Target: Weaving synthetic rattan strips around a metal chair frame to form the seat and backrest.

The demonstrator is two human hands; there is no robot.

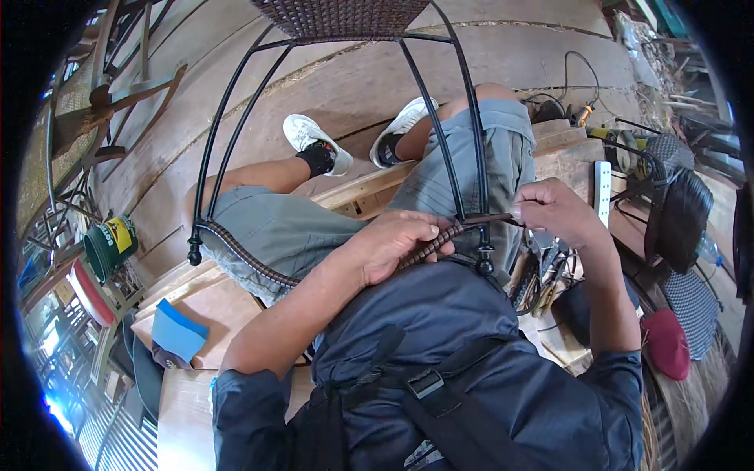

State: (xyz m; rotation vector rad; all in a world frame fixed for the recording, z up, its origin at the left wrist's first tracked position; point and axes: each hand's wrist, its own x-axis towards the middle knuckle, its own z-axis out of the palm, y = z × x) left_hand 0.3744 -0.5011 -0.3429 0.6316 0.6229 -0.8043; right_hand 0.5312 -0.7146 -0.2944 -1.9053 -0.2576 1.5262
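A black metal chair frame (477, 133) stretches across my lap, with a dark brown woven panel (345, 17) at its far end. Its curved near rail (250, 261) is wrapped in brown strip in a banded pattern. My left hand (400, 242) closes around the wrapped rail, left of the right-hand post. A thin dark strip (490, 217) runs from that post to my right hand (554, 210), which pinches it between thumb and fingers. Part of the rail is hidden under my left hand and forearm.
Left of me are a green can (110, 247) with a yellow label and a blue pad (179, 330). To my right lie a white power strip (602, 192), a pile of hand tools (554, 267) and a dark red cloth item (667, 345). Wooden furniture (118, 110) stands far left.
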